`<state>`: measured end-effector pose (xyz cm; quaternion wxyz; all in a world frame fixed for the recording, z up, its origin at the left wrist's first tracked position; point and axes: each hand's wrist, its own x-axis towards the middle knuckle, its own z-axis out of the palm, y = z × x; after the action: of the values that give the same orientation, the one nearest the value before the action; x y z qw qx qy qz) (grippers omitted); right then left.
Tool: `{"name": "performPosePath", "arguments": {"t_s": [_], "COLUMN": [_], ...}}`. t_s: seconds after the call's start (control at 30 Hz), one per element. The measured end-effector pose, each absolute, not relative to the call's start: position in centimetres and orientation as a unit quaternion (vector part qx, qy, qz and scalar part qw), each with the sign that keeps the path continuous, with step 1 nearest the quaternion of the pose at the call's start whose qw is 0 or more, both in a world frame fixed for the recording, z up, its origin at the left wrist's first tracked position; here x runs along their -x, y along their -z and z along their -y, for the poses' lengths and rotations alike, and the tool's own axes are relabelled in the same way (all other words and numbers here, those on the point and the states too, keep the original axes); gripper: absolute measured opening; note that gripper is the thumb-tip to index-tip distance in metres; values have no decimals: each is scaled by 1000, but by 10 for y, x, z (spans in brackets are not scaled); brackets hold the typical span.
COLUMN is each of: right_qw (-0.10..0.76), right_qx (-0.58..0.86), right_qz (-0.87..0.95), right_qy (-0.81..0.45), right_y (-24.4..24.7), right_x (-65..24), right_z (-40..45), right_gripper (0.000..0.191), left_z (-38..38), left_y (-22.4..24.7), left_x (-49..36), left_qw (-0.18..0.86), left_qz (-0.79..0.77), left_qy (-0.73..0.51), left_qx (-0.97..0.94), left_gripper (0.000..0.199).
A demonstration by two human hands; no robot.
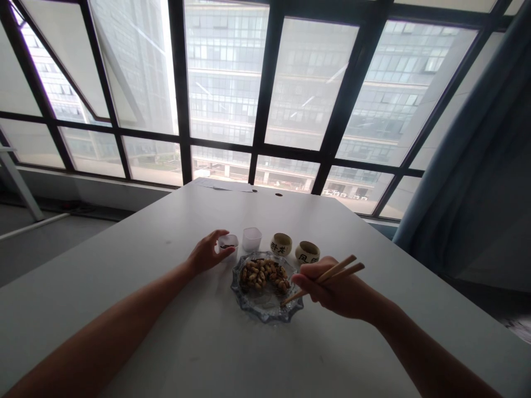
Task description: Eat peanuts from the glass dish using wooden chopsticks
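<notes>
My left hand point(206, 253) rests on the white desk point(166, 331), its fingers point(219, 236) touching a small clear cup point(228, 241) with something dark inside. My right hand point(332, 290) grips a pair of wooden chopsticks point(327, 276), tips down over the 3 o'clock rim of a scalloped glass dish point(265, 309) of peanuts point(263, 275). At the dish's 12 o'clock stands an empty clear cup point(251, 239); toward 1 o'clock, two tea cups point(281, 244) bearing dark characters.
</notes>
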<state>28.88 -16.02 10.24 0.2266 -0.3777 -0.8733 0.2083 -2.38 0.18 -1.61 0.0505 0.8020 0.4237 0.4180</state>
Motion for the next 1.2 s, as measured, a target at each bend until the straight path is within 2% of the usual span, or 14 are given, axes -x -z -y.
{"name": "performPosePath", "arguments": {"t_s": [0.3, 0.37, 0.53, 0.67, 0.83, 1.2], "right_qw": [270, 328, 542, 634, 653, 629], "right_qx": [372, 394, 484, 471, 460, 446], "right_qz": [858, 825, 642, 539, 504, 565], "right_qy": [-228, -239, -244, -293, -329, -295], "right_y": [-109, -111, -108, -99, -93, -96], "right_x": [-292, -296, -311, -322, -325, -316], "right_z": [159, 156, 137, 118, 112, 122], "right_gripper": [49, 50, 53, 54, 53, 52], "left_z": [-1, -1, 0, -1, -2, -1], "left_y": [16, 16, 16, 17, 19, 17], "left_x": [24, 24, 24, 24, 24, 25], "left_qw": [52, 51, 54, 57, 57, 53], "left_qz": [-423, -422, -423, -423, -425, -428], "left_qy": [-417, -416, -419, -420, -416, -412], "left_qx": [-803, -804, -801, -801, -802, -803], "left_gripper": [55, 55, 54, 53, 54, 54]}}
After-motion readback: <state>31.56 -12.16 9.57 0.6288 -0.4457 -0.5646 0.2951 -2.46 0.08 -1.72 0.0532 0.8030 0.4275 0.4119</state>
